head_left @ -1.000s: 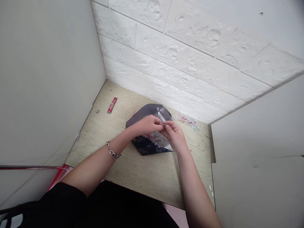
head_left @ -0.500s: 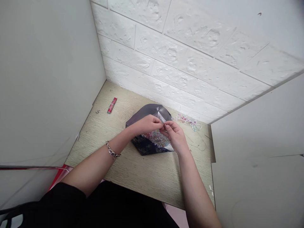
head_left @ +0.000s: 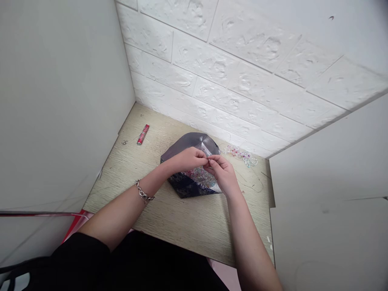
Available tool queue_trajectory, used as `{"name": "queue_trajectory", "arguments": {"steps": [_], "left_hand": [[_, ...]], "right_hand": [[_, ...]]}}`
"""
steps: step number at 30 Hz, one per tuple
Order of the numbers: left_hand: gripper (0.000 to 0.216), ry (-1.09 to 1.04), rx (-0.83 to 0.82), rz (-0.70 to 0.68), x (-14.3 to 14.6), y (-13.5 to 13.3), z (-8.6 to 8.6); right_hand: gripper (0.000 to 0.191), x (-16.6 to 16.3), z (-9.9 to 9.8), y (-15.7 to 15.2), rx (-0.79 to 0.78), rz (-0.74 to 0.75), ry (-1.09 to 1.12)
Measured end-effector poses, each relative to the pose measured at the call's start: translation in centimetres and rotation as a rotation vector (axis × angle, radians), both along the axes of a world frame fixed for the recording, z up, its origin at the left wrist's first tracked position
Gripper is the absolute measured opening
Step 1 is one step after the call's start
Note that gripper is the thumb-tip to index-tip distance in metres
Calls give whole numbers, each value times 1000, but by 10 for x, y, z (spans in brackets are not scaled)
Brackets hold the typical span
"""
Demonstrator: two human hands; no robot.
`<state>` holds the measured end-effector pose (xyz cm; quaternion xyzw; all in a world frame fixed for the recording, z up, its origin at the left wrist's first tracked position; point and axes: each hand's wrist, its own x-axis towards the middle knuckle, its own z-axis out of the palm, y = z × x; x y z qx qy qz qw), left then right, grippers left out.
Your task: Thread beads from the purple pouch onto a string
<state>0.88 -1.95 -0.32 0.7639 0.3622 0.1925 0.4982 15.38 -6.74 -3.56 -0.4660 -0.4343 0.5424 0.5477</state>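
Both of my hands meet above a dark, angular container (head_left: 182, 188) with a grey, shiny inside. Loose small beads (head_left: 198, 178) in pink, white and pale tones lie in it. The fingertips of my left hand (head_left: 194, 158) are pinched together, touching those of my right hand (head_left: 222, 171), also pinched. Whatever sits between the fingertips is too small to make out. A chain bracelet (head_left: 142, 192) circles my left wrist.
Beaded strands (head_left: 241, 154) lie at the back right by the white brick-patterned wall (head_left: 227, 81). A red tube (head_left: 143, 134) and a small metallic piece (head_left: 124, 142) are at the back left. Panels flank the table (head_left: 182, 226). A thin thread (head_left: 256, 187) curls on the right.
My fingertips have shifted very slightly against each other above the beads. The container and the things on the table have stayed put.
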Motion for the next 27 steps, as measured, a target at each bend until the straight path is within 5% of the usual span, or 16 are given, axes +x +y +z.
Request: {"name": "queue_trajectory", "arguments": {"steps": [27], "left_hand": [[23,40,11,7,-1,-4,9]], "right_hand": [[15,-3,8,-2,16,-48,-120]]}}
